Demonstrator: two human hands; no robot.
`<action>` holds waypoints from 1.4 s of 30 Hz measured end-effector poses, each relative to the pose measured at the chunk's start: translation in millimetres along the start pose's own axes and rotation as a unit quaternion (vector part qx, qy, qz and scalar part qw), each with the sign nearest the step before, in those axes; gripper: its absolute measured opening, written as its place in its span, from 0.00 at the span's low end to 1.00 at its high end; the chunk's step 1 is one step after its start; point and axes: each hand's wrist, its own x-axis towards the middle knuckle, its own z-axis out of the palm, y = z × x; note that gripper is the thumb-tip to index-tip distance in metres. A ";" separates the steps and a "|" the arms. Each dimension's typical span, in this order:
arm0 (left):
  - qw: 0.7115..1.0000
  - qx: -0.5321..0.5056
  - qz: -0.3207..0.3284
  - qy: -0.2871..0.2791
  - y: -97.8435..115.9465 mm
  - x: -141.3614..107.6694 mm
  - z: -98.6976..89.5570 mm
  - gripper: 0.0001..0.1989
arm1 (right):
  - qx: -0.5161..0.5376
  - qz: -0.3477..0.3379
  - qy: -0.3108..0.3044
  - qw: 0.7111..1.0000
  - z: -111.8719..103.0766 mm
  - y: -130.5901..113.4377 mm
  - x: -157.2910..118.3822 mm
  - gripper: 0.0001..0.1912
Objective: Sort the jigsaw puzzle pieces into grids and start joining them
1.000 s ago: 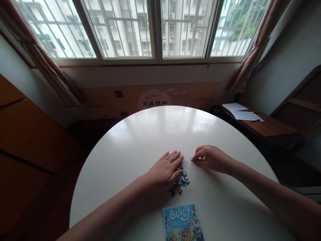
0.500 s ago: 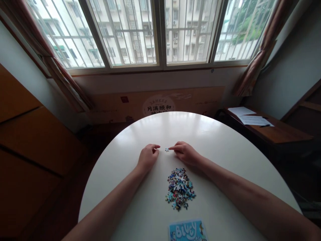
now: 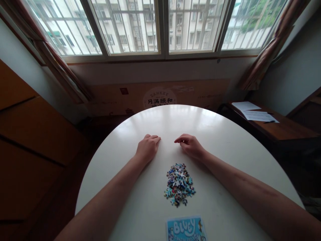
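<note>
My left hand [image 3: 148, 147] rests palm down on the white round table [image 3: 112, 201], its fingers pressed together and curled toward the middle. Whatever lies beneath or between those fingertips is hidden. Across a small gap, my right hand [image 3: 190, 144] lies on its side, fingers loosely bent and thumb apart from them, with nothing visible in it. Nearer to me than both hands is a heap of small, multicoloured jigsaw puzzle pieces [image 3: 179, 184]. Neither hand touches this heap.
A blue box with "Bluey" lettering [image 3: 186, 229] lies at the near side of the table, cut off by the frame. Papers [image 3: 255, 112] and a pen are on a brown side table [image 3: 293, 129] at the right. A barred window [image 3: 163, 30] is ahead.
The single puzzle piece between my hands is no longer visible. My left fingers have closed together, and my right hand has drawn back slightly to the right. The view has tilted a little downward.
</note>
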 end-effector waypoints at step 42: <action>0.984 -0.039 0.105 -0.140 14.7 -21.3 -31.3 0.17 | -0.036 -0.094 -0.361 0.927 -2.5 -49.0 -9.1 0.08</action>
